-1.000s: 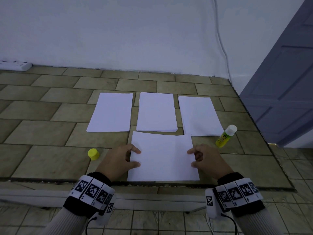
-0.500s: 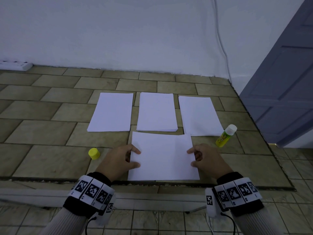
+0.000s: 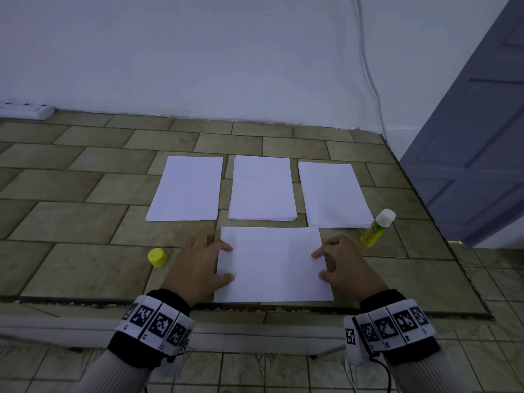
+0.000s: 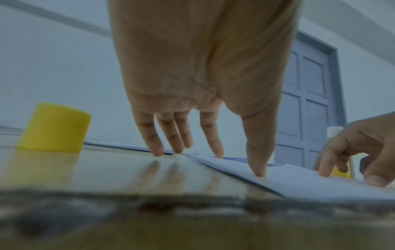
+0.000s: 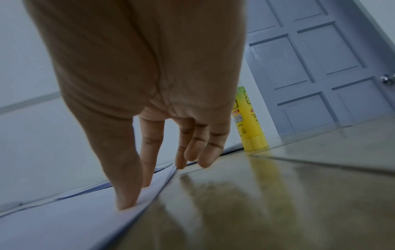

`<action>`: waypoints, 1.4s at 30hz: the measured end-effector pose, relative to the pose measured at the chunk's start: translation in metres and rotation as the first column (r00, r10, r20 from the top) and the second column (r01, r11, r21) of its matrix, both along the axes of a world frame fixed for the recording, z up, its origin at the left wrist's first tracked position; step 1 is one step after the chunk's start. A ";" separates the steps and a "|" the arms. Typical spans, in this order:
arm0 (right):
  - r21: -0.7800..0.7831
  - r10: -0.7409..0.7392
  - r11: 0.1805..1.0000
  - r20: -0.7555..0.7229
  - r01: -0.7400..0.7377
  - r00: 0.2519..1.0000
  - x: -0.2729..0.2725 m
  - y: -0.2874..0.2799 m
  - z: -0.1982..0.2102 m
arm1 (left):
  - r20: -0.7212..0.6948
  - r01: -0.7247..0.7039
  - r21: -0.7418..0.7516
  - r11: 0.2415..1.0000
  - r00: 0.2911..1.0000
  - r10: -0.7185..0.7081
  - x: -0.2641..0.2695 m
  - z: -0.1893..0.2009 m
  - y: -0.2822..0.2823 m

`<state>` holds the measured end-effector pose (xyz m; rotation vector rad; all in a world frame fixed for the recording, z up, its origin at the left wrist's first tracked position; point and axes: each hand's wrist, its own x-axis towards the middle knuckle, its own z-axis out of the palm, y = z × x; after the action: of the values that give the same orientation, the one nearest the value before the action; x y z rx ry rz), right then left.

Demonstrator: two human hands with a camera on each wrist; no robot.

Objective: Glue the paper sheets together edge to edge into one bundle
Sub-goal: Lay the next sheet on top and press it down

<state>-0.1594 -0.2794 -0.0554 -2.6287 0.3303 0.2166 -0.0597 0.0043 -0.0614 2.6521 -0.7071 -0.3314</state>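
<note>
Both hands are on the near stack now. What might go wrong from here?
1. The near stack lies at the table's front edge; a push from the left hand or right hand might slide sheets off.
2. The glue stick stands uncapped, its cap lying apart; it may dry.
3. It stands beside the right pile; a knock could smear it.
</note>
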 end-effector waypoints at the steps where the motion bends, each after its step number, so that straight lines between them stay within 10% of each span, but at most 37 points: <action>1: -0.037 0.009 0.999 -0.007 -0.009 1.000 0.000 0.001 0.001 | 0.015 0.006 0.006 1.000 1.000 -0.006 -0.002 -0.001 -0.003; 11: -0.248 0.050 0.968 0.072 -0.031 0.996 -0.003 0.030 0.013 | 0.199 0.040 0.157 0.987 0.977 -0.071 0.000 -0.047 -0.015; 21: -0.196 0.377 0.909 0.006 -0.369 0.926 0.034 0.116 -0.023 | 0.211 0.081 0.198 0.977 0.970 -0.123 -0.001 -0.049 -0.012; 42: -0.339 0.083 0.939 0.069 -0.055 0.994 0.003 0.042 -0.018 | 0.251 0.057 0.225 0.973 0.961 -0.114 0.000 -0.051 -0.014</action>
<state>-0.1565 -0.2375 -0.0733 -2.9819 0.2662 0.0789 -0.0602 -0.0099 -0.1125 2.9111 -0.9180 -0.0819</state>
